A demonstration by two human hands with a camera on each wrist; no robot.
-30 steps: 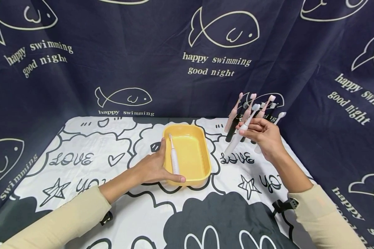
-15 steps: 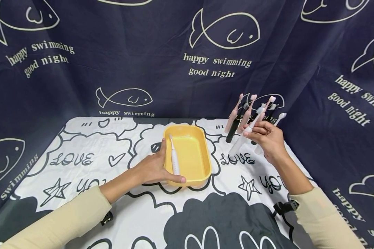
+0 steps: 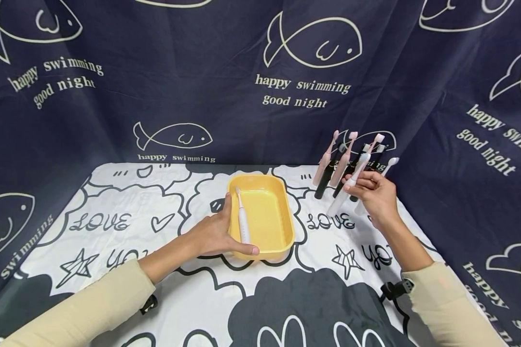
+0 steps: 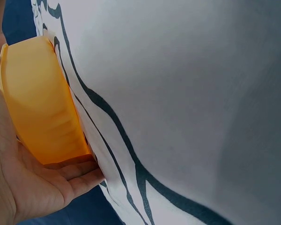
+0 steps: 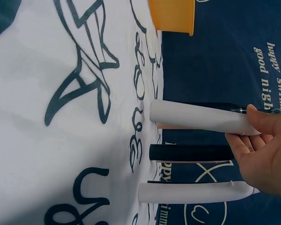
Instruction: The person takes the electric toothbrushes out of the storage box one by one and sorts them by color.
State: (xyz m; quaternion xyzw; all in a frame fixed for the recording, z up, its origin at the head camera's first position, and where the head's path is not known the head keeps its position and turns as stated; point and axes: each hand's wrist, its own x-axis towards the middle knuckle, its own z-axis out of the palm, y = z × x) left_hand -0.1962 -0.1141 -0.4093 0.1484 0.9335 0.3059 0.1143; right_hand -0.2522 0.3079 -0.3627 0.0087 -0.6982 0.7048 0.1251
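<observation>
With thumb and fingers, my right hand (image 3: 377, 195) pinches a white electric toothbrush (image 3: 349, 185) near the top of its handle. The brush leans with its head up and to the right; in the right wrist view its handle base (image 5: 161, 112) is right at the cloth. My left hand (image 3: 214, 233) grips the near left corner of a yellow tray (image 3: 289, 217), thumb along the front rim and fingers along the left wall (image 4: 42, 98). Inside the tray a second white electric toothbrush (image 3: 242, 221) lies against the left side, head pointing away.
Behind the right hand stand several upright electric toothbrushes: pink ones (image 3: 322, 166), black ones (image 3: 325, 180) and a white one (image 3: 389, 165) at the right. A white and dark patterned cloth (image 3: 100, 250) covers the table. Dark blue fabric (image 3: 226, 62) hangs behind and at both sides.
My right hand has shifted the held toothbrush a little to the right and slightly lower, nearer the standing white one. The left hand and the tray stay in place.
</observation>
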